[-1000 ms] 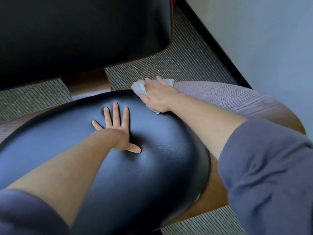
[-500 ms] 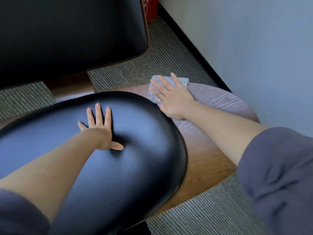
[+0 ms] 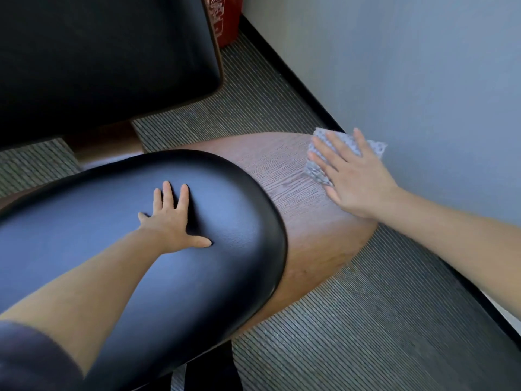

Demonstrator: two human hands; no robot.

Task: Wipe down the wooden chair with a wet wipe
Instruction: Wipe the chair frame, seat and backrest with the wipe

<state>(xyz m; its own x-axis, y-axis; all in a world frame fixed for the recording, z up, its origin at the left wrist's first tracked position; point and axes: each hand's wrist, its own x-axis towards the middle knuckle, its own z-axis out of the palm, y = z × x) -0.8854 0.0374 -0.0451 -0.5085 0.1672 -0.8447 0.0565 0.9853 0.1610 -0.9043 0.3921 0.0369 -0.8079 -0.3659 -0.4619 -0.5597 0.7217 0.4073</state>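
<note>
Here, the right hand (image 3: 352,179): lies flat, palm down, fingers straight and slightly spread, pressing the wet wipe onto the wood; nothing is gripped in a curl.
Wet wipe (image 3: 315,167): a pale, dotted cloth pinned under the right hand's fingers at the far right edge of the wooden shell. Its corners stick out beyond the fingertips and beside the little finger, close to the wall.
Left hand (image 3: 172,218): rests open on the black cushion, fingers straight and close together, thumb stretched out to the side; it holds nothing.
Wooden chair (image 3: 296,215): a curved brown shell with visible grain, showing bare to the right of the cushion and running under the right hand.
Black cushion (image 3: 169,277): glossy, rounded padding that covers most of the chair's shell, just beside the bare wood.
Second black seat (image 3: 98,52): a dark padded piece with a wooden rim at the upper left, apart from the hands.
Carpet (image 3: 366,320): grey, finely striped, under and around the chair.
Wall (image 3: 423,80): plain and pale, with a dark baseboard (image 3: 296,80) along the floor.
Red object (image 3: 225,21): stands in the corner by the wall, printed with characters too small to read; whether it is a container, and what it holds, cannot be told.
Sleeve (image 3: 28,359): dark fabric pushed up on the left arm.
</note>
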